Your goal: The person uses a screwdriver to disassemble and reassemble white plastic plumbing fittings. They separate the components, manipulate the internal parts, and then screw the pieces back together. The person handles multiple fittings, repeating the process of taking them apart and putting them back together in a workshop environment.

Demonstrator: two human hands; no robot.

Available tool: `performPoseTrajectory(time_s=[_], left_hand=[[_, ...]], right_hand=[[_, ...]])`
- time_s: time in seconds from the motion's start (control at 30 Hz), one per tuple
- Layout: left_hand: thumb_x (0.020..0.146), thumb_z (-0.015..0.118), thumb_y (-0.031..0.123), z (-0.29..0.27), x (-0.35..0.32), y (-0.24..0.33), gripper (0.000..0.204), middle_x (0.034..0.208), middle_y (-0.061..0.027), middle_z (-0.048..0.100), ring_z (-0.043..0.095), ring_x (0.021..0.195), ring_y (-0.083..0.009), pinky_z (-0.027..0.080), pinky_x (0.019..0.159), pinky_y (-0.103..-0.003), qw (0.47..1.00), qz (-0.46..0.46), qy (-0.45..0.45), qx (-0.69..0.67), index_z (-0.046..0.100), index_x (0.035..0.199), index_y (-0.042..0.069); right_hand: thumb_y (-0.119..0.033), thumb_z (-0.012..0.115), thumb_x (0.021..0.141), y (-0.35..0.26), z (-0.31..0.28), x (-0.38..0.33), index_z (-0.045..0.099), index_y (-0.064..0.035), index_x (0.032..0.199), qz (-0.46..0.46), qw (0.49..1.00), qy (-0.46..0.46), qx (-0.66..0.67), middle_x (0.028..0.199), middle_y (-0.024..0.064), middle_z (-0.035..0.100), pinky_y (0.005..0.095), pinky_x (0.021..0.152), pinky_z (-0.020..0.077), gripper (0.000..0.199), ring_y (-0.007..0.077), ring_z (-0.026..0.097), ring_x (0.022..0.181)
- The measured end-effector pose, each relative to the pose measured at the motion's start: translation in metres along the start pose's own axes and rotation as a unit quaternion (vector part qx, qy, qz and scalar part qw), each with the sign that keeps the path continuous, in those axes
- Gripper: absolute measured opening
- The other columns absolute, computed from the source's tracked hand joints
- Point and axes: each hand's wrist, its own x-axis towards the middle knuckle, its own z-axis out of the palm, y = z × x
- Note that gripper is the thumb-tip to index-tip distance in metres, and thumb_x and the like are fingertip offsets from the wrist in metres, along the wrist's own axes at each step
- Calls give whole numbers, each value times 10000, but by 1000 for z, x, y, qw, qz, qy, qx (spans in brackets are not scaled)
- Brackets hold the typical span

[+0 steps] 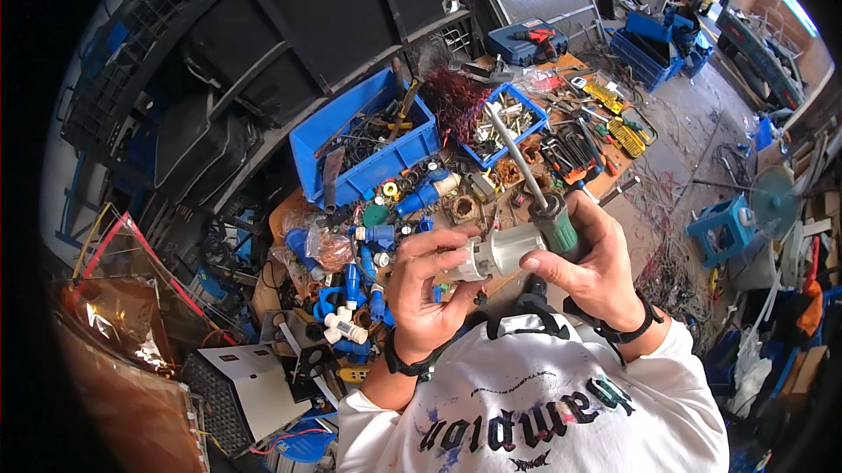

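Between my two hands is a white plastic cylindrical part (510, 250), held level above the bench. My left hand (427, 284) has its fingers and thumb around the part's left end. My right hand (598, 264) grips a screwdriver (556, 229) by its dark green handle, and its thumb presses against the part's right end. The long metal shaft points up and away to the left, over the bench. The palm side of my right hand hides some of the handle.
Beyond my hands stands a large blue bin (373, 144) of tools and scrap. A smaller blue crate (504, 126) holds metal pieces. Blue and white plug parts (346, 328) crowd the left. A red drill (539, 39) lies on a blue case; pliers and cutters (583, 153) lie to the right.
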Motion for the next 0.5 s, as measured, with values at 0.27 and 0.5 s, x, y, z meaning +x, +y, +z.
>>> performPoseTrajectory(time_s=[0.27, 0.5], left_hand=[[703, 763, -49, -4, -5, 0, 462, 1129, -134, 507, 597, 1028, -332, 521, 856, -405, 998, 18, -30, 47, 521, 1082, 55], [649, 756, -115, 2, 0, 4, 492, 1134, -137, 537, 609, 1050, -306, 522, 866, -369, 1000, -10, -11, -27, 540, 1063, 40]], right_hand=[[-269, 850, 697, -1, 1, -2, 551, -32, 842, 5, 1000, -8, 23, 659, -15, 573, 216, 514, 383, 407, 34, 460, 600], [-288, 856, 683, -2, -7, -2, 549, -35, 840, -29, 998, -31, -50, 623, 5, 569, 232, 497, 394, 427, 47, 479, 566]])
